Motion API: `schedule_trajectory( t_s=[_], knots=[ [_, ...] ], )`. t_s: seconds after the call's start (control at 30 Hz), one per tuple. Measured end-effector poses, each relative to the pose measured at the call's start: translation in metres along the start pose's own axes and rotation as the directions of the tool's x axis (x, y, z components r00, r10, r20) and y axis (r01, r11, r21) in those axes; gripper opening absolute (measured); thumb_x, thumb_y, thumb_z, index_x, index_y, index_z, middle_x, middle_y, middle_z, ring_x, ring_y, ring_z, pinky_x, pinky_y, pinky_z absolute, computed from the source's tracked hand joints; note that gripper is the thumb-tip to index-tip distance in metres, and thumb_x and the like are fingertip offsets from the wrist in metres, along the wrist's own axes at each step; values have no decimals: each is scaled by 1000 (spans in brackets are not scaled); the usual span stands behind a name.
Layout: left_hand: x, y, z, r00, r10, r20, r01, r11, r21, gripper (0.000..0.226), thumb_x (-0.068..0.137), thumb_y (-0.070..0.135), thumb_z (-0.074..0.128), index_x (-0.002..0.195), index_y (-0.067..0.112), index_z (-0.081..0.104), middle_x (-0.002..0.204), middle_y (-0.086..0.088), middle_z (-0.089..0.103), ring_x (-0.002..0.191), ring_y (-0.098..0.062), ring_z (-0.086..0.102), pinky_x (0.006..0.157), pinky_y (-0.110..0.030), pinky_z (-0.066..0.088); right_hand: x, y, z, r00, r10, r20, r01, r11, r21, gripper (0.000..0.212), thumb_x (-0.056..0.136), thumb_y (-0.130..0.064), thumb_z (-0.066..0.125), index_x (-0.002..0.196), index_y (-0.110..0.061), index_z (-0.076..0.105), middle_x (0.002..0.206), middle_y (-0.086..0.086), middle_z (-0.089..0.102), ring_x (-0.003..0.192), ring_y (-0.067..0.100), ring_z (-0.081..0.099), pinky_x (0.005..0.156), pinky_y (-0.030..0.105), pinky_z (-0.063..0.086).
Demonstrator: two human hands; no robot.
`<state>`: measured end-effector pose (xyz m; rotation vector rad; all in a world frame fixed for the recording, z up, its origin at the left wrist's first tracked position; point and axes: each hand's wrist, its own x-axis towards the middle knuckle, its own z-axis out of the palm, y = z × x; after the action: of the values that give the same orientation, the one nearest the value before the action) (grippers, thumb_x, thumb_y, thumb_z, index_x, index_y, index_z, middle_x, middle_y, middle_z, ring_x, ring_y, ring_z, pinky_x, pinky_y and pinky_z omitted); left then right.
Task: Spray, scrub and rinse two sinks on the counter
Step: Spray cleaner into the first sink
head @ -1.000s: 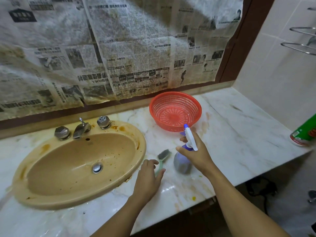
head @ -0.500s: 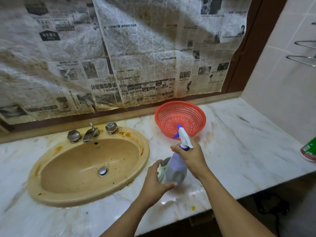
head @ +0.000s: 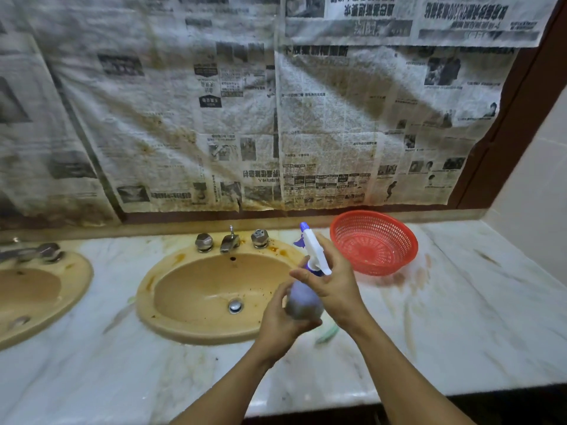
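Holding spray bottle (head: pixel 304 299): left hand (head: pixel 280 325) underneath (right hand (head: pixel 336 285) at neck).

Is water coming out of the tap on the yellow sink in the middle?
Off. No stream falls from the faucet, and the sink shows no pooled water, only brown specks.

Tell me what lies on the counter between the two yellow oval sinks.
Head view: only bare, stained white marble counter between the left yellow sink and the right yellow sink.
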<state>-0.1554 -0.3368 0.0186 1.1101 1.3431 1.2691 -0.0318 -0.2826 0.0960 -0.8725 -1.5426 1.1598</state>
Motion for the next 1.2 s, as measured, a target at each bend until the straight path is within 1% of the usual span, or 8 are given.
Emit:
schedule_trajectory(
  t_s=[0.1,0.23,0.4,0.5,0.63,0.8,1.03,1.2],
  knots=[
    [-26,2,-51,1000,-19,18,19,1000,-11,88,61,9,98,133,39,58,129,12,68,113,-19,70,92,-43,61,-17,-18,37,988,-9,152,7,1000,14,73,75,-5,88,140,-21,57,95,14,68,87,17,66,82,27,54],
    [-71,-1,-123,996,-40,79,37,999,34,87,62,6,96,133,41,60,129,11,68,110,-20,71,91,-40,61,-49,-28,101,969,35,246,-36,999,0,76,79,-5,86,145,-19,51,99,11,70,90,19,68,84,29,56],
    [-118,-9,-188,976,-135,173,119,988,98,75,65,3,91,130,32,65,119,7,74,108,-16,69,84,-30,59,-82,-20,174,961,137,241,-127,990,-54,82,79,-15,88,146,-26,44,92,7,72,89,22,70,90,40,59],
    [-131,-12,-213,962,-196,193,169,975,148,72,65,-1,88,127,26,66,113,3,76,104,-19,72,90,-37,61,-95,-14,197,955,209,211,-194,977,-86,75,78,-22,89,141,-28,47,89,6,70,86,20,69,87,38,59],
    [-137,-16,-223,946,-237,223,201,964,171,65,68,1,90,125,23,67,106,10,77,97,-14,74,85,-40,63,-93,-7,209,950,295,99,-282,951,-125,58,77,-33,89,125,-33,56,89,-1,65,85,14,62,78,28,54],
    [-134,-22,-216,961,-220,166,192,967,168,58,69,9,92,117,31,67,107,16,76,96,-10,74,81,-30,61,-79,5,209,939,334,77,-321,936,-143,48,77,-25,88,116,-31,60,98,4,68,87,18,64,85,39,57],
    [-102,-28,-207,977,-175,120,140,957,255,79,59,25,98,129,31,62,117,14,70,97,-4,70,78,-25,59,-55,18,204,952,306,21,-300,943,-142,38,80,-19,85,112,-24,65,92,10,71,78,11,62,68,22,54],
    [-82,-30,-194,987,-131,97,96,947,306,87,57,36,99,132,38,55,119,17,68,107,-5,65,89,-34,61,-35,27,196,963,267,31,-255,944,-212,22,82,-12,77,98,-19,64,78,6,67,65,7,55,60,18,48]
  ],
)
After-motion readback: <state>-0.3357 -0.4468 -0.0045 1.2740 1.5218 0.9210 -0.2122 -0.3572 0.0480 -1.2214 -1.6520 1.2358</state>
